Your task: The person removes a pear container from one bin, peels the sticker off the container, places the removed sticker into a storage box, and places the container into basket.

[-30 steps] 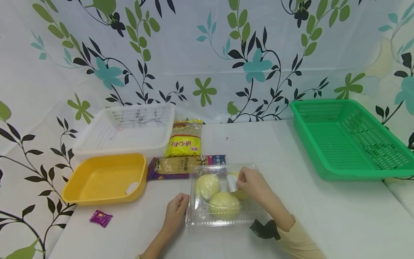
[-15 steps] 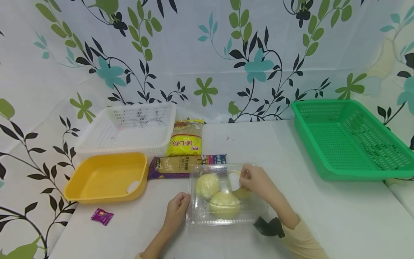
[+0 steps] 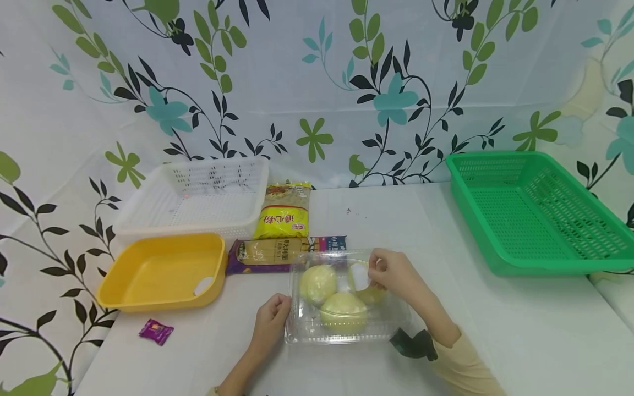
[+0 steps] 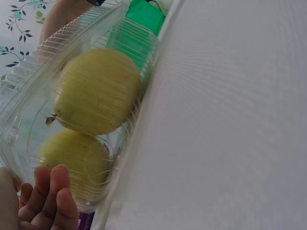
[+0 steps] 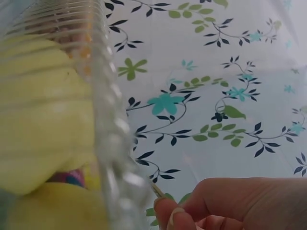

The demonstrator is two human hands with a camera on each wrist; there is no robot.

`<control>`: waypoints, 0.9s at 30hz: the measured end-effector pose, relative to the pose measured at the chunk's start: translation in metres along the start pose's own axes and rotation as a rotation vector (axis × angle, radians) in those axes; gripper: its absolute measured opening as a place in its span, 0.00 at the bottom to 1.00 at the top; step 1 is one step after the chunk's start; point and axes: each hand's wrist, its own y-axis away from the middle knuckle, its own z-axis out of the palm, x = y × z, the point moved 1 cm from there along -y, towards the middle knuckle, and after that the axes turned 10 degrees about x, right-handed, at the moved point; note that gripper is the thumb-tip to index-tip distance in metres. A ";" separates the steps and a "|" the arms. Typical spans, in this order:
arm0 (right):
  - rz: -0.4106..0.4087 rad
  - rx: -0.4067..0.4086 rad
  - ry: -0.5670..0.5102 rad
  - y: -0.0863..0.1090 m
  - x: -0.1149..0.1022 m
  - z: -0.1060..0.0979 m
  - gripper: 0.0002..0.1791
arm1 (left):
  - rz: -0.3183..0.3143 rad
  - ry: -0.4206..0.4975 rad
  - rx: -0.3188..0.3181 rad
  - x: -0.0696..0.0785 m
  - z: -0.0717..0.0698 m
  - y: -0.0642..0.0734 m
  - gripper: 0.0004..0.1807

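Note:
In the head view, a clear plastic box (image 3: 346,338) holds three round yellow-green fruits (image 3: 343,312); a stem stub shows on one fruit (image 4: 98,91) in the left wrist view. My right hand (image 3: 396,275) is over the box's far right part, thumb and forefinger pinching the edge of a white rounded label (image 3: 359,276) at the lid. Only a thin edge of the label (image 5: 157,190) shows in the right wrist view. At the box's left side, my left hand (image 3: 269,319) has curled fingers and appears to pinch the rim; the exact contact is partly hidden.
Behind the box lie a purple pasta packet (image 3: 267,254) and a yellow bag (image 3: 283,212). Left are a yellow tray (image 3: 163,302), a white basket (image 3: 193,228) and a small purple wrapped packet (image 3: 156,331). A green basket (image 3: 559,268) stands right.
My right hand has moved slightly right. The white label, tilted and narrow one second ago, now looks broader and rounder. My left hand and the box are about where they were.

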 end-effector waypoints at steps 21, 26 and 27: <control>0.053 -0.052 -0.021 -0.001 0.001 -0.011 0.02 | -0.079 0.016 -0.022 -0.030 0.002 -0.005 0.10; 0.071 -0.055 -0.034 -0.001 -0.001 -0.013 0.02 | -0.054 0.023 -0.028 -0.010 0.000 -0.002 0.10; 0.070 -0.056 -0.035 -0.001 -0.001 -0.013 0.02 | -0.043 0.017 -0.029 -0.006 0.000 -0.002 0.09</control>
